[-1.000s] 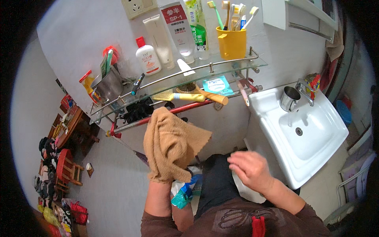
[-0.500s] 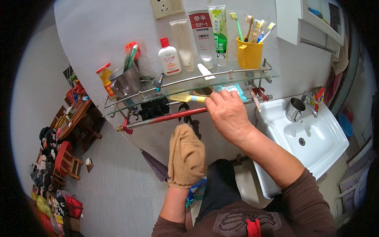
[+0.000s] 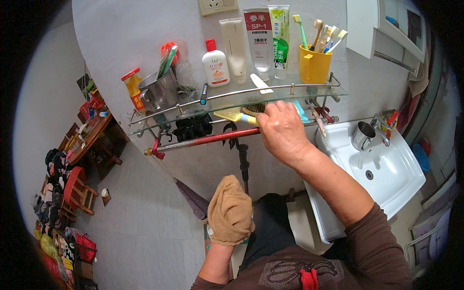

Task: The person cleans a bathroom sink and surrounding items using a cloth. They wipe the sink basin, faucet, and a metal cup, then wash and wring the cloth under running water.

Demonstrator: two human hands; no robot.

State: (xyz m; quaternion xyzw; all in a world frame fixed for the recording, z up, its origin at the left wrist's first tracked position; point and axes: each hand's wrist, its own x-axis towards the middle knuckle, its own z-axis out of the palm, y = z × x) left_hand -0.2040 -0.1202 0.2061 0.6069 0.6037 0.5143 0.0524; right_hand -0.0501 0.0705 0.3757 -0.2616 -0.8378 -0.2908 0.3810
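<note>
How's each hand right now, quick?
Left hand: covered by tan cloth; can't tell.
Right hand: curled at the handle end of the yellow brush; grip can't be told.

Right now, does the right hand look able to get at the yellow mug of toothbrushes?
Likely yes: the right hand is close by, and only the low metal rail along the glass shelf seems to stand before the yellow mug.

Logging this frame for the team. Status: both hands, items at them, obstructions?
Left hand hidden under tan cloth. Right hand at handle end of yellow comb, grip unclear. Glass shelf just above, possibly obstructing.
</note>
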